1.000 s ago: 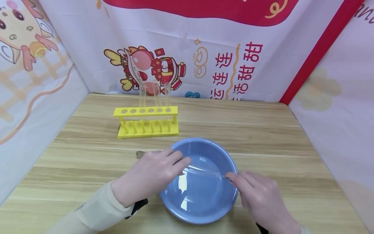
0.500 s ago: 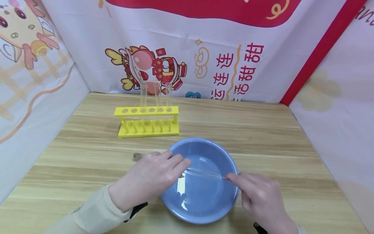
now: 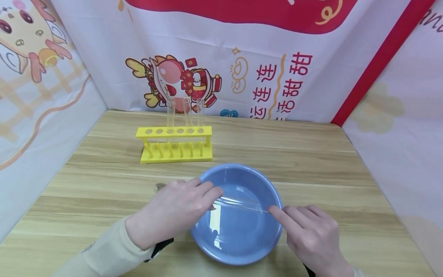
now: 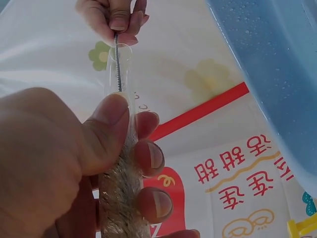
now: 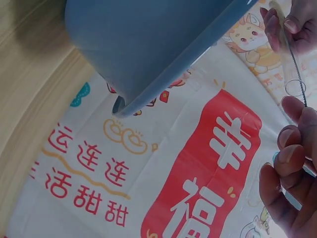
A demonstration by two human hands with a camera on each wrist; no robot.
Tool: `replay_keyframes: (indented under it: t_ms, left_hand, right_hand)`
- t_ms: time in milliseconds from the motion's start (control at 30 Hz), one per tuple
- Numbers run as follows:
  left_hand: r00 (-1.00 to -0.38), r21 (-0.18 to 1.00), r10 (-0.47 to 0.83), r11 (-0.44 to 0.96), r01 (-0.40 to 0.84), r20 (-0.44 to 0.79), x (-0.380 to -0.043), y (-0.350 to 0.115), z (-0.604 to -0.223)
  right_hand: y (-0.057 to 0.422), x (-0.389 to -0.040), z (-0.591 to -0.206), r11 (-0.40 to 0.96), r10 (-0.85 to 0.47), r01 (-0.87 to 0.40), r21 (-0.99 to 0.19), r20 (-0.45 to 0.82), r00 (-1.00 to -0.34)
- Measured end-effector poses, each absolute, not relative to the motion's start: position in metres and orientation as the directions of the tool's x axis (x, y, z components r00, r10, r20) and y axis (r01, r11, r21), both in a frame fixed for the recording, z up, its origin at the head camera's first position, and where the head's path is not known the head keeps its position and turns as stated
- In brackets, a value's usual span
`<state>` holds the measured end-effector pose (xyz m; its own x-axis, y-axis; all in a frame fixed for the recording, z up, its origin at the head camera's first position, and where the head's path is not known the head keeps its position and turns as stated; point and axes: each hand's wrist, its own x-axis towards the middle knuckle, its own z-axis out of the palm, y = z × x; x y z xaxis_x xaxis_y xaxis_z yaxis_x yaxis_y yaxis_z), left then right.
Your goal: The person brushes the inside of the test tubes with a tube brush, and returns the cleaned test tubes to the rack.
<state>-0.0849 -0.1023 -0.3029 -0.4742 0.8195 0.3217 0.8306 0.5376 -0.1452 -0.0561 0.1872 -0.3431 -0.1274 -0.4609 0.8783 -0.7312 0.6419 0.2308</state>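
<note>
My left hand (image 3: 174, 213) grips a clear glass test tube (image 3: 238, 204) that lies nearly level over the blue basin (image 3: 235, 236). Inside the tube, the bristles of a test tube brush (image 4: 120, 198) show between the fingers in the left wrist view. The tube's rounded end (image 3: 159, 187) sticks out to the left of that hand. At the open mouth, my right hand (image 3: 311, 231) pinches the brush's twisted wire handle (image 4: 118, 64) between thumb and fingers. Part of the handle is hidden in the right palm.
Behind the basin to the left stands a yellow test tube rack (image 3: 173, 132) with three clear test tubes (image 3: 188, 113) upright or slightly tilted in it. Water drops cling to the basin's inner wall. Printed cloth (image 3: 311, 96) encloses the wooden tabletop (image 3: 294, 154) at back and sides.
My left hand and the tube have shifted slightly left. The right hand has moved a little to the right, still holding the wire. The basin and rack stay in place.
</note>
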Motion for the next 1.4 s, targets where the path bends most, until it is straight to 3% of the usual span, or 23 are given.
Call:
replay_keyframes:
  t_ms: [300, 433, 600, 800, 1400]
  left_hand:
    - [-0.495, -0.088, 0.81, 0.544, 0.834, 0.314, -0.085, -0.104, -0.303]
    - [-0.493, -0.091, 0.811, 0.543, 0.835, 0.315, -0.083, -0.105, -0.303]
    - [-0.473, -0.143, 0.812, 0.542, 0.828, 0.343, -0.08, -0.105, -0.301]
    - [-0.452, -0.188, 0.812, 0.541, 0.82, 0.369, -0.078, -0.106, -0.298]
    - [-0.437, -0.205, 0.811, 0.539, 0.817, 0.389, -0.072, -0.108, -0.29]
  right_hand:
    - [0.179, -0.06, -0.335, 0.653, -0.517, -0.626, 0.426, 0.855, 0.042]
    - [0.178, -0.062, -0.331, 0.655, -0.533, -0.591, 0.471, 0.842, 0.079]
    - [0.177, -0.061, -0.329, 0.671, -0.54, -0.571, 0.473, 0.839, 0.059]
    - [0.178, -0.056, -0.327, 0.684, -0.55, -0.578, 0.445, 0.835, -0.008]
    - [0.188, -0.046, -0.321, 0.691, -0.565, -0.595, 0.409, 0.82, -0.092]
